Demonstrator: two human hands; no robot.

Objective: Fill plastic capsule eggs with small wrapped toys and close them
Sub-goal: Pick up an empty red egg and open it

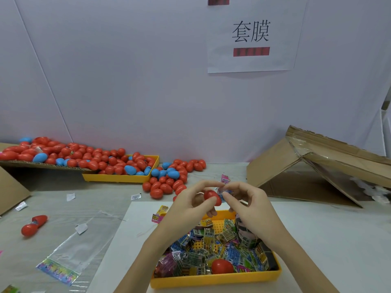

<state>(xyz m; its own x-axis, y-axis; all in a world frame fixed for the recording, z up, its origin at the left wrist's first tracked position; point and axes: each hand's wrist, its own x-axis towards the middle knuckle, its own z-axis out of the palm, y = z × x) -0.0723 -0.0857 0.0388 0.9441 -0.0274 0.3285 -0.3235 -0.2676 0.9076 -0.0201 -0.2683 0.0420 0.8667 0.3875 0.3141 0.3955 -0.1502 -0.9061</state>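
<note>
The left hand (pixel 191 205) is gripping one red egg half (pixel 212 197); the right hand (pixel 245 203) is pinching one wrapped toy (pixel 224 190) beside it, above one yellow tray (pixel 215 279).

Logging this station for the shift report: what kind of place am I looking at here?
Probably a hand-packing bench in a small toy workshop. A heap of red and blue plastic capsule eggs spills along the wall, a yellow plastic tray holds small wrapped toys, and a printed paper sign labels the station.
</note>
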